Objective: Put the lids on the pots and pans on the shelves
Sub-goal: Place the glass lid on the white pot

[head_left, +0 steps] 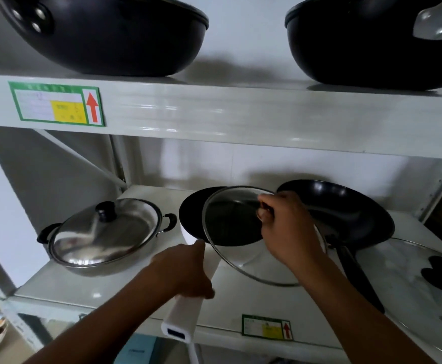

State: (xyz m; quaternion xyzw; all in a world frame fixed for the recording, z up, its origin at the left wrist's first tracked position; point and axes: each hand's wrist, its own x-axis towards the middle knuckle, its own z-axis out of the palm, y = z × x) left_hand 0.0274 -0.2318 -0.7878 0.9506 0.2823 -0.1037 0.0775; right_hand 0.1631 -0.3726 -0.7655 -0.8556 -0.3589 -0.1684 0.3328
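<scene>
A white pan with a black inside stands in the middle of the lower shelf. My left hand grips its long white handle. My right hand holds the knob of a glass lid, tilted over the pan's right side, with its near edge low. To the right sits a black frying pan without a lid. A second glass lid with a black knob lies at the far right of the shelf. At the left a steel pot carries its steel lid.
Two black woks stand on the upper shelf, both with lids on. Green labels with red arrows mark the shelf edges. The lower shelf's front edge is close to my arms.
</scene>
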